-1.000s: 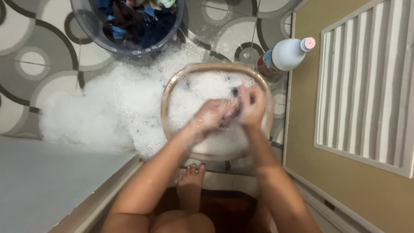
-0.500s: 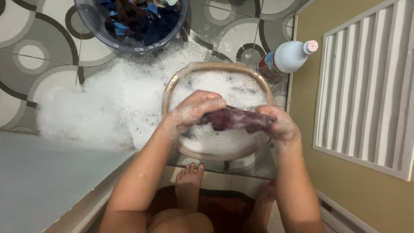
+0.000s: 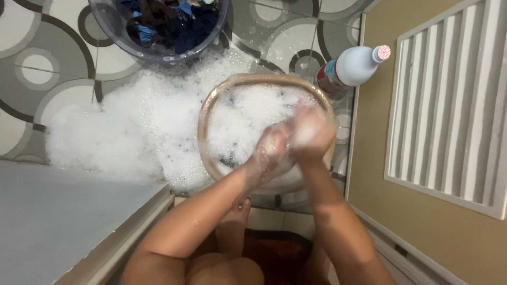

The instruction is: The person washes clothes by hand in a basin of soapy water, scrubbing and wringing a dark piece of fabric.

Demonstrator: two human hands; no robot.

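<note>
A round tan basin point(image 3: 204, 126) full of white suds sits on the patterned tile floor. My left hand point(image 3: 270, 150) and my right hand point(image 3: 310, 133) are pressed together over its right half, both coated in foam and blurred by motion. The dark purple cloth they were stretching is hidden between them; I cannot see it now. Both fists look closed around it.
A clear plastic tub point(image 3: 158, 31) of dark clothes stands at the top. Foam point(image 3: 132, 132) spreads over the floor left of the basin. A white bottle point(image 3: 348, 67) lies by the beige wall, which has a white slatted vent point(image 3: 454, 105). My bare foot point(image 3: 235, 227) rests below the basin.
Half a second ago my hands held the purple cloth stretched apart above the basin. They have now come together over the suds, bunching the cloth out of sight.
</note>
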